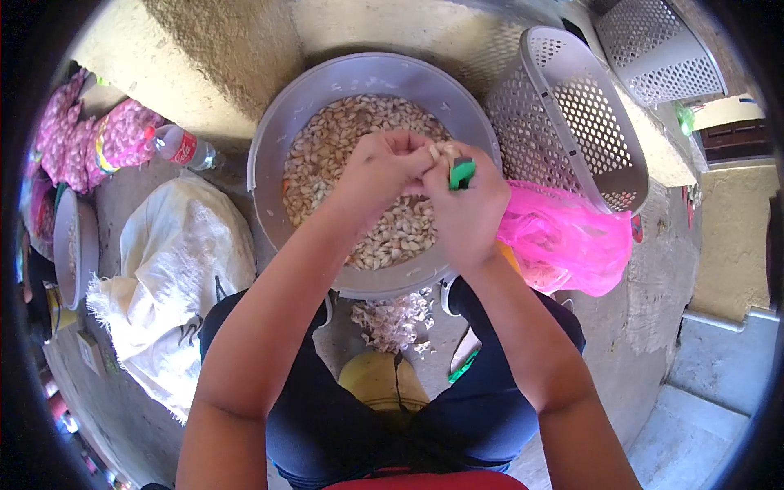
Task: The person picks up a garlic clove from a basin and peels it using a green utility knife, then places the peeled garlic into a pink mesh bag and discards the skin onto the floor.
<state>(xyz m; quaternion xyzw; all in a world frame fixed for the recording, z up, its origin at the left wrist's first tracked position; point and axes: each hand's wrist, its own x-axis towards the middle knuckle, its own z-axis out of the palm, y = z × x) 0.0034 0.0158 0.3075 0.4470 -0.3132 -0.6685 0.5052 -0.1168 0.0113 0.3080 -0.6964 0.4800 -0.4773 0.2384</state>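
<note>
A large grey basin holds many garlic cloves lying in water. Above it, my left hand and my right hand meet with bent fingers. Between the fingertips is a pale garlic clove, and the left fingers pinch at it. My right hand is also closed around a small knife with a green handle; its blade is mostly hidden by the fingers. Papery garlic peels lie on the floor just below the basin.
A perforated grey basket leans at the right, above a pink plastic bag. A white sack, a cola bottle and pink net bags of garlic stand at the left. A yellow container is between the legs.
</note>
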